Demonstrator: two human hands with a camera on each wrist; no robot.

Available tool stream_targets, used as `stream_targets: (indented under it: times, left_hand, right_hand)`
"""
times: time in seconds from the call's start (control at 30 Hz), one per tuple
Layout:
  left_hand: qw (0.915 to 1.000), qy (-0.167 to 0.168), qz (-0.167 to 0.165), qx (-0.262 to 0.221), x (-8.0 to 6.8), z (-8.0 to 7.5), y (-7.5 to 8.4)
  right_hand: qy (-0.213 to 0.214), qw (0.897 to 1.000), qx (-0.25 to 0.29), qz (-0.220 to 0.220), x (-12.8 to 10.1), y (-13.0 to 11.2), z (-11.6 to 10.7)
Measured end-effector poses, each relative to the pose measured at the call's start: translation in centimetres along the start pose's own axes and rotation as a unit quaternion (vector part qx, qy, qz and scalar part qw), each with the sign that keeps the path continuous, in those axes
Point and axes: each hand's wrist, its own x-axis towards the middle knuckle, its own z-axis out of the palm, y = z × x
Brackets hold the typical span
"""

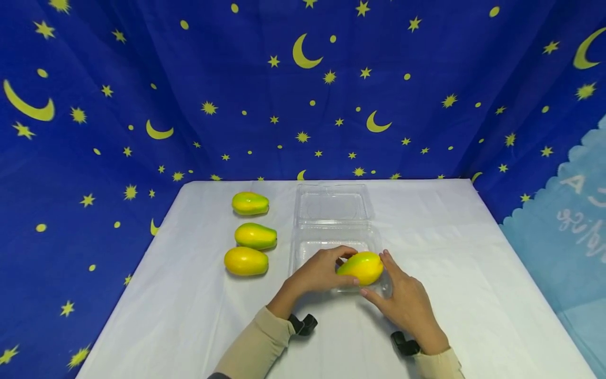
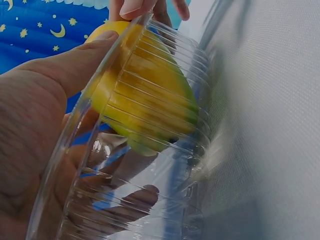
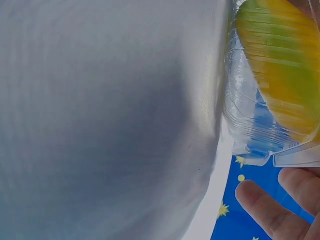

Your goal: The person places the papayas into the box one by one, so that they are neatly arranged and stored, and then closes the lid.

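A yellow-green papaya-like fruit [image 1: 362, 267] sits at the near end of a clear plastic clamshell box [image 1: 303, 247], whose lid [image 1: 331, 205] lies open behind it. My left hand [image 1: 317, 273] grips the fruit's left end, index finger over it and thumb in front. The left wrist view shows the thumb [image 2: 75, 60] on the fruit [image 2: 145, 95] at the ribbed box wall [image 2: 150, 200], fingers showing through the plastic. My right hand [image 1: 407, 305] cups the fruit's right end with nearly straight fingers. In the right wrist view its fingertips [image 3: 280, 210] lie just apart from the box [image 3: 250, 135] and fruit [image 3: 285, 75].
Three more such fruits [image 1: 250, 203] [image 1: 255, 236] [image 1: 245, 261] lie in a column left of the box on the white tablecloth [image 1: 450, 263]. A blue cloth with yellow stars and moons [image 1: 303, 95] hangs behind and beside the table.
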Motion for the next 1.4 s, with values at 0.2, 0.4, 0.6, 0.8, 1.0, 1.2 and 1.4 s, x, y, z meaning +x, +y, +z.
stream_targets:
  times: [0.2,0.4,0.6,0.8,1.0,1.2,1.4]
  left_hand:
    - [1.0000,-0.008,-0.004,-0.001,0.1,0.1,-0.3]
    - [0.9999,-0.010,-0.005,0.004,0.2,0.1,-0.4]
    - [0.9999,-0.001,-0.002,0.012,0.3,-0.1,-0.3]
    - [0.9998,0.008,-0.001,0.021,0.2,-0.1,-0.4]
    - [0.9993,0.030,-0.007,0.023,-0.5,-0.7,0.2]
    - [0.9968,0.080,-0.003,0.010,-2.0,-2.4,0.7]
    - [0.9903,0.138,0.013,0.015,-4.1,-4.8,0.7]
  right_hand:
    - [0.000,1.000,-0.001,-0.005,0.0,0.0,-0.1]
    - [-0.003,1.000,-0.004,-0.001,0.0,0.0,-0.2]
    - [0.002,1.000,-0.007,-0.003,0.0,-0.2,-0.1]
    - [-0.004,1.000,-0.011,0.004,0.0,-0.2,0.0]
    - [-0.010,1.000,-0.013,0.008,0.0,-0.2,0.0]
    - [-0.011,1.000,-0.013,0.007,0.1,-0.2,0.1]
    - [-0.023,1.000,-0.010,0.019,0.1,-0.2,0.1]
